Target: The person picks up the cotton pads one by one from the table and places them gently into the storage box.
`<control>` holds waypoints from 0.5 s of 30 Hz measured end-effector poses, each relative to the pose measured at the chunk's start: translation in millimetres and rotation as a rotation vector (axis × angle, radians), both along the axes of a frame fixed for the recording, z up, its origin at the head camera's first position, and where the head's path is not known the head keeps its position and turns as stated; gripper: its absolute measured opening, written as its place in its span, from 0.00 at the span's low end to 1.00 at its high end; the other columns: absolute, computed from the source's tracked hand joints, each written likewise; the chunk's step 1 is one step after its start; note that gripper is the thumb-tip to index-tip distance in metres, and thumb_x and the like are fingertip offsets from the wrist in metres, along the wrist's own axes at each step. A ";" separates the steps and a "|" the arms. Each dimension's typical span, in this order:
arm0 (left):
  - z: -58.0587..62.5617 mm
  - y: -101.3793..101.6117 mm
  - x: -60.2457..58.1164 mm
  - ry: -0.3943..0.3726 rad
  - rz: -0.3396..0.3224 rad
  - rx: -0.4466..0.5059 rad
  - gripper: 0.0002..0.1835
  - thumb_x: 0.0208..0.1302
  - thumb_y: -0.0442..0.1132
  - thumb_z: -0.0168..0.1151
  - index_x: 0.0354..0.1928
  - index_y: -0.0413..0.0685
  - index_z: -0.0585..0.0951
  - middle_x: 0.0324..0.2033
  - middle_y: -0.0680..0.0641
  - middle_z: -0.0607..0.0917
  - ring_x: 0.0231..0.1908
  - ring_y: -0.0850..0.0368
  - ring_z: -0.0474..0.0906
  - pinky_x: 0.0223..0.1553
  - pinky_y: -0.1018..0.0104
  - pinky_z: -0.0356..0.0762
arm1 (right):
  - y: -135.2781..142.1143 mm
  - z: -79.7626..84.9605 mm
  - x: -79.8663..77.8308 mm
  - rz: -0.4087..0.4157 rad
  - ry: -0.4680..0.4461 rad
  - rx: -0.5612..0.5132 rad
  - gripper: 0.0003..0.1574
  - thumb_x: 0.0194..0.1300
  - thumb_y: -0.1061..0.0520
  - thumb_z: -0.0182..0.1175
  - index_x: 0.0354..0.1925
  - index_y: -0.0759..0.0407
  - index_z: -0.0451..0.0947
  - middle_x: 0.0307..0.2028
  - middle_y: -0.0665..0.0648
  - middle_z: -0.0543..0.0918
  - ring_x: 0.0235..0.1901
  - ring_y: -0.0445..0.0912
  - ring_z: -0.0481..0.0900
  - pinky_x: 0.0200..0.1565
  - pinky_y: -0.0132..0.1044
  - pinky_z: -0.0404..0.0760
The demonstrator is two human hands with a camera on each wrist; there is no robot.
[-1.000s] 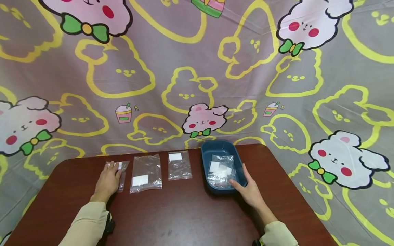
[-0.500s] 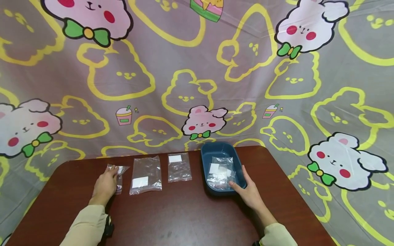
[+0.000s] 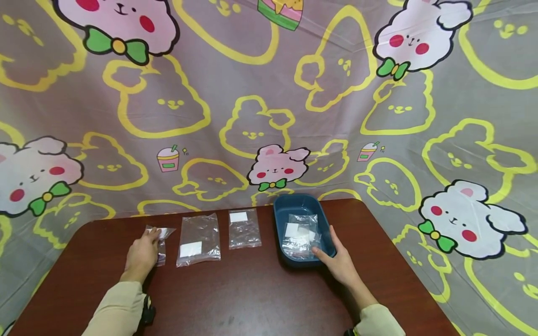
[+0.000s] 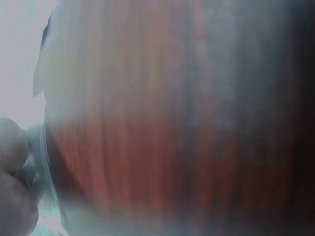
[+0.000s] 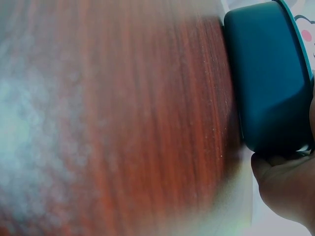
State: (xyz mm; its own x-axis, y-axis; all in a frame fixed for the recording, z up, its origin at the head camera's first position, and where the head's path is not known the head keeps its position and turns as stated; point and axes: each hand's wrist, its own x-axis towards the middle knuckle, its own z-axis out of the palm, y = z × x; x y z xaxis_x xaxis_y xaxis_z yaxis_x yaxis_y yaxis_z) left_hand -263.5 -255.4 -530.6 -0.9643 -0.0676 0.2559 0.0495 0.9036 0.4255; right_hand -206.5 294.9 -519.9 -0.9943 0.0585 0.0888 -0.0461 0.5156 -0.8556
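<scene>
At the table's far left, my left hand pinches the top of a small clear plastic bag that has a white label; the fingers cover part of it. The left wrist view shows curled fingertips at its left edge, with clear plastic between them. On the right, my right hand grips the near right side of a dark blue plastic bin, thumb over the rim. Several clear bags with white labels lie inside the bin. In the right wrist view the bin stands on the table, the hand at its corner.
Between the hands, a larger clear bag and another clear bag lie flat, each with a white label. The brown wooden table has rounded back corners. A cartoon-print curtain hangs right behind it.
My left fingers have closed on the top of the leftmost bag, which is bunched and drawn slightly toward me. The right hand and bin have stayed in place.
</scene>
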 end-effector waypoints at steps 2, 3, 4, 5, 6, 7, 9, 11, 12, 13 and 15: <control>-0.2 -0.6 0.2 0.006 -0.003 0.004 0.19 0.70 0.28 0.53 0.61 0.32 0.77 0.60 0.22 0.71 0.49 0.18 0.75 0.45 0.29 0.75 | -0.2 -0.2 0.2 0.000 -0.002 -0.001 0.64 0.63 0.39 0.70 0.81 0.52 0.43 0.78 0.61 0.51 0.76 0.60 0.49 0.72 0.64 0.52; -0.3 -0.9 0.5 0.008 -0.005 0.004 0.19 0.70 0.28 0.54 0.61 0.32 0.77 0.60 0.22 0.71 0.49 0.19 0.75 0.45 0.29 0.75 | -0.2 -0.2 0.2 0.000 -0.003 -0.003 0.64 0.62 0.39 0.70 0.81 0.52 0.43 0.78 0.61 0.51 0.76 0.60 0.49 0.72 0.64 0.52; -0.8 -1.0 1.3 0.012 -0.006 0.004 0.19 0.70 0.28 0.54 0.61 0.33 0.77 0.60 0.23 0.71 0.49 0.19 0.75 0.44 0.29 0.75 | -0.3 -0.3 0.1 0.000 -0.005 -0.003 0.64 0.62 0.39 0.70 0.81 0.52 0.43 0.78 0.61 0.51 0.76 0.60 0.48 0.72 0.64 0.52; -1.2 -1.3 1.7 0.013 -0.006 0.006 0.19 0.70 0.28 0.54 0.61 0.33 0.77 0.60 0.23 0.72 0.49 0.19 0.75 0.44 0.29 0.75 | -0.2 -0.5 -0.1 0.001 -0.005 -0.003 0.64 0.62 0.39 0.70 0.81 0.52 0.43 0.78 0.60 0.51 0.76 0.60 0.48 0.72 0.64 0.52; -1.5 -1.5 2.2 0.015 -0.006 0.006 0.19 0.70 0.28 0.54 0.60 0.33 0.77 0.60 0.23 0.72 0.49 0.19 0.75 0.44 0.29 0.75 | -0.3 -0.5 -0.3 0.000 -0.005 -0.003 0.64 0.63 0.40 0.70 0.81 0.52 0.43 0.78 0.60 0.51 0.76 0.60 0.48 0.72 0.64 0.51; -1.7 -1.9 2.3 0.020 -0.010 0.005 0.19 0.70 0.28 0.54 0.60 0.33 0.77 0.60 0.24 0.72 0.49 0.19 0.75 0.44 0.29 0.75 | -0.2 -0.7 -0.5 -0.001 -0.005 -0.002 0.63 0.63 0.40 0.70 0.81 0.52 0.43 0.78 0.61 0.51 0.76 0.60 0.48 0.72 0.64 0.51; -1.4 -2.0 2.8 0.027 -0.013 0.005 0.19 0.70 0.28 0.54 0.60 0.33 0.78 0.60 0.24 0.72 0.49 0.19 0.75 0.43 0.28 0.75 | -0.1 -1.0 -0.7 -0.003 -0.003 0.001 0.63 0.63 0.40 0.70 0.81 0.53 0.43 0.78 0.61 0.51 0.76 0.60 0.49 0.72 0.64 0.51; -1.1 -2.3 2.6 0.034 -0.015 0.006 0.19 0.69 0.28 0.54 0.60 0.33 0.78 0.60 0.24 0.72 0.48 0.18 0.75 0.43 0.28 0.75 | 0.1 -1.3 -0.7 -0.005 0.000 0.004 0.63 0.63 0.40 0.70 0.81 0.53 0.43 0.78 0.61 0.51 0.76 0.60 0.49 0.72 0.64 0.52; -0.7 -2.4 2.5 0.039 -0.019 0.005 0.19 0.69 0.28 0.54 0.60 0.33 0.78 0.60 0.24 0.72 0.48 0.18 0.75 0.43 0.28 0.75 | 0.2 -1.5 -0.6 -0.006 0.002 0.005 0.64 0.62 0.39 0.70 0.81 0.53 0.44 0.78 0.61 0.51 0.76 0.60 0.49 0.72 0.64 0.52; -0.2 -2.4 2.4 0.042 -0.021 0.005 0.19 0.69 0.28 0.54 0.60 0.33 0.78 0.60 0.23 0.72 0.48 0.18 0.75 0.43 0.28 0.75 | 0.3 -1.7 -0.5 -0.007 0.002 0.007 0.64 0.62 0.39 0.70 0.81 0.53 0.44 0.78 0.61 0.51 0.76 0.60 0.49 0.72 0.64 0.52; 0.6 -2.2 2.8 0.047 -0.023 0.007 0.19 0.69 0.27 0.54 0.60 0.33 0.78 0.60 0.23 0.72 0.48 0.18 0.75 0.43 0.28 0.75 | 0.4 -1.9 0.1 -0.007 0.002 0.007 0.64 0.62 0.38 0.70 0.81 0.53 0.43 0.78 0.61 0.51 0.76 0.60 0.49 0.72 0.64 0.52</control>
